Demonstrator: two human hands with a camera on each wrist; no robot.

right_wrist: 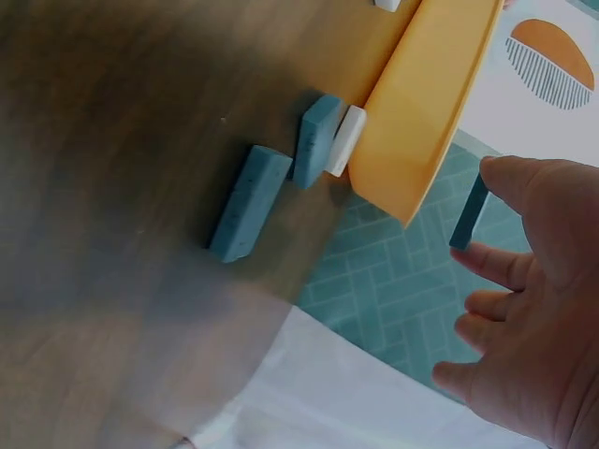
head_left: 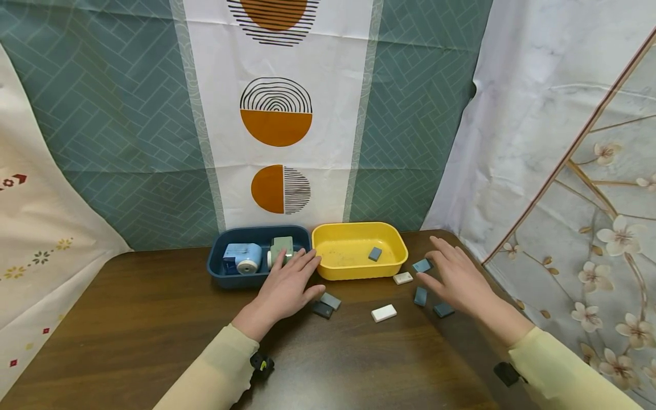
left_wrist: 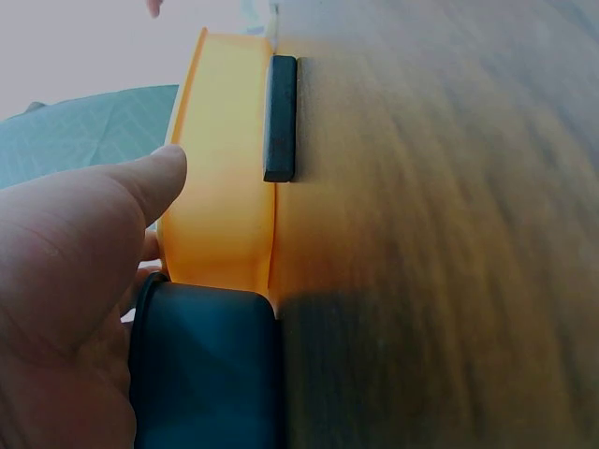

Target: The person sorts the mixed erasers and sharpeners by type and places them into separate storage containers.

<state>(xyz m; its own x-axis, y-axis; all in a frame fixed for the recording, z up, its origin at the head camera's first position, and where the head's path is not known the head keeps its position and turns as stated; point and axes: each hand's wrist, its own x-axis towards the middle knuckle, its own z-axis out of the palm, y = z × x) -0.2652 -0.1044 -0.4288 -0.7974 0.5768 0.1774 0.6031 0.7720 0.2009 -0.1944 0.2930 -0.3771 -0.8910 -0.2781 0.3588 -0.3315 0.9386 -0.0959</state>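
My right hand [head_left: 458,279] pinches a blue-grey rectangular tile [right_wrist: 470,211] between thumb and a fingertip, its other fingers loosely bent. In the head view that tile is to the right of the yellow tray [head_left: 359,273]. My left hand [head_left: 284,287] is over the front right corner of the dark blue tray [head_left: 225,279], fingers extended and holding nothing. Whether it touches the rim I cannot tell. Below its thumb lie a grey tile [head_left: 331,300] and a dark tile [head_left: 322,310]. One grey-blue tile [head_left: 375,254] lies inside the yellow tray.
The blue tray holds a light blue toy-like object [head_left: 241,254] and a green one [head_left: 282,246], partly hidden by my hand. On the brown table [head_left: 154,330] lie two white tiles, one nearer [head_left: 384,313], and blue-grey tiles [head_left: 420,296] [head_left: 443,310]. A patterned cloth [head_left: 277,193] hangs behind.
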